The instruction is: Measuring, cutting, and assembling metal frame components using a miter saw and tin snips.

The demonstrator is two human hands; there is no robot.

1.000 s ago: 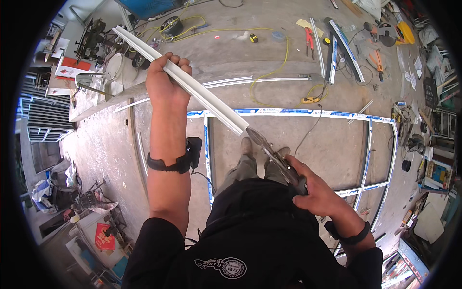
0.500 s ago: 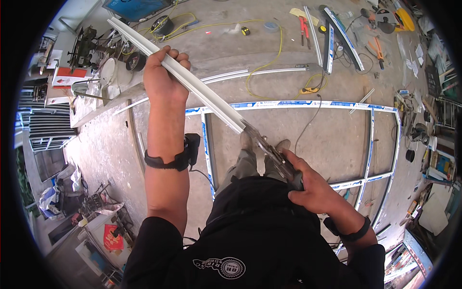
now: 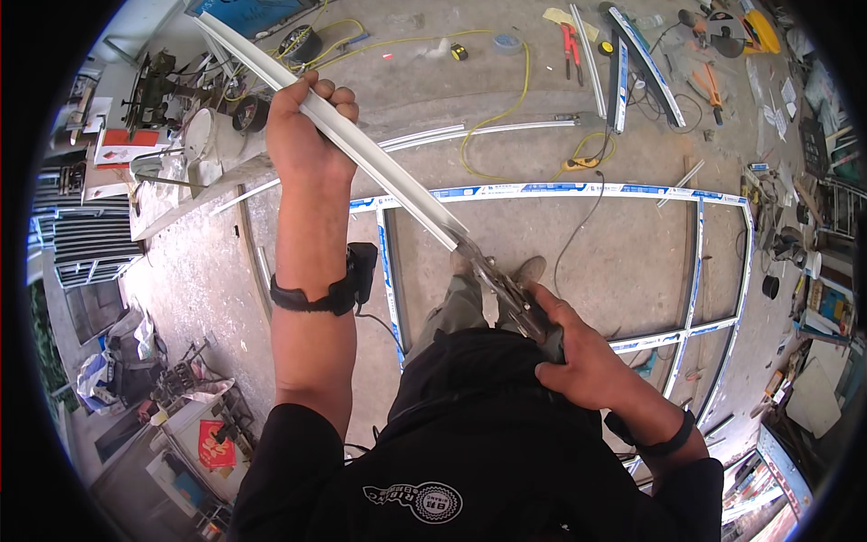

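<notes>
My left hand (image 3: pixel 313 135) is closed round a long white profile strip (image 3: pixel 388 185), which slants from the upper left down to the middle. In my right hand (image 3: pixel 582 357), in front of my waist, are worn metal snips (image 3: pixel 501 287) with dark handles. Their jaws meet the lower end of the strip; whether they have bitten through it, I cannot tell. Beneath, on the floor, lies a large window frame (image 3: pixel 542 191) wrapped in blue-and-white film, with my feet inside its outline.
A yellow cord (image 3: pixel 526 95) winds over the floor ahead. Beyond the frame lie red-handled cutters (image 3: pixel 570 45), film-wrapped profiles (image 3: pixel 647 68), a tape measure (image 3: pixel 459 51) and an orange-handled tool (image 3: pixel 711 88). At left stand a white bucket (image 3: pixel 212 135) and a cluttered bench.
The strip has shifted slightly up and left at its far end. My right hand and the snips have moved a little left, and the snips' handles appear closer together.
</notes>
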